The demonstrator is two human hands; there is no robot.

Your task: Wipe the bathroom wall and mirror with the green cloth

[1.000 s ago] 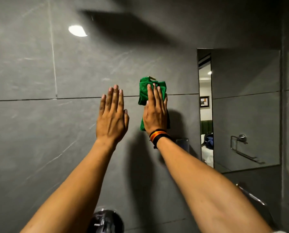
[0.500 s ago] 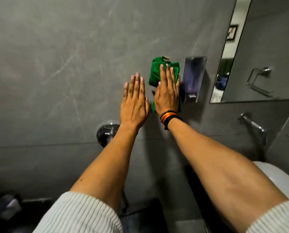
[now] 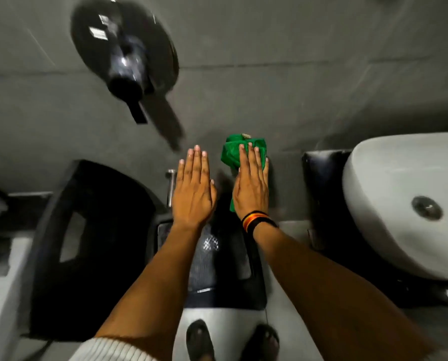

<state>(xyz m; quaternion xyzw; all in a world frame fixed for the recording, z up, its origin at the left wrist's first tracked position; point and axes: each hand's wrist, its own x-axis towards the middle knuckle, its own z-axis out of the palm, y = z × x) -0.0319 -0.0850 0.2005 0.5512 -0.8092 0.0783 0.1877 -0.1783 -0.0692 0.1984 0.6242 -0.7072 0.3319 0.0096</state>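
Observation:
The green cloth (image 3: 233, 152) is folded and pressed flat against the grey tiled wall (image 3: 282, 95), low down near the floor. My right hand (image 3: 251, 183) lies flat on it with fingers straight and together, a striped band on the wrist. My left hand (image 3: 194, 188) rests flat on the bare wall just left of the cloth, fingers straight, holding nothing. The mirror is out of view.
A round chrome wall fitting with a lever (image 3: 125, 56) juts out up left. A white basin (image 3: 410, 201) sits to the right, a black stool (image 3: 87, 246) to the left, a dark bin (image 3: 217, 261) under my arms. My feet (image 3: 199, 340) stand on the floor below.
Both hands and the cloth have slid down the wall from mirror height to near the floor. The view has tipped downward, so the mirror has left the frame.

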